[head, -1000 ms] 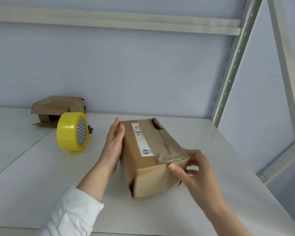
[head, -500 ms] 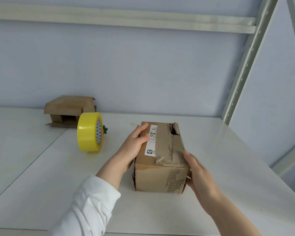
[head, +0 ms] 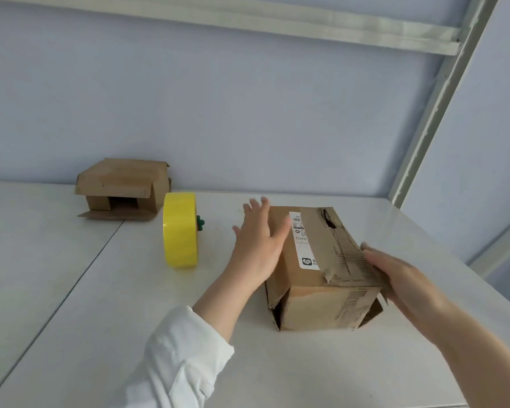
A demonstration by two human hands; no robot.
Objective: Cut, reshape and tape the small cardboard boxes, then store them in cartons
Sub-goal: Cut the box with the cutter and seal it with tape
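While it sits on the white table (head: pixel 130 319), right of centre, the small cardboard box (head: pixel 312 301) looks well worn: its brown top is creased and torn, with a ragged hole at the far end and a white printed label (head: pixel 304 240) running lengthwise along it. At the near end the flaps are only loosely folded in, leaving dark gaps at both lower corners.

The person has a hand on either side of it. The left hand (head: pixel 258 245), coming out of a white sleeve (head: pixel 183 357), is spread wide with straight fingers, its thumb side against the box's upper left edge. The right hand (head: pixel 401 278) lies flat with straight fingers along the upper right edge. Neither hand grips anything.

Left of the box, apart from it, a yellow tape roll (head: pixel 179 229) stands on its rim, a small green thing (head: pixel 200 223) just behind it. Further back, against the wall, lies a second cardboard box (head: pixel 121 178) with its flaps hanging open. Bare tabletop stretches in front of the box and to its right, up to the grey shelf upright (head: pixel 433 113) at the far right corner.
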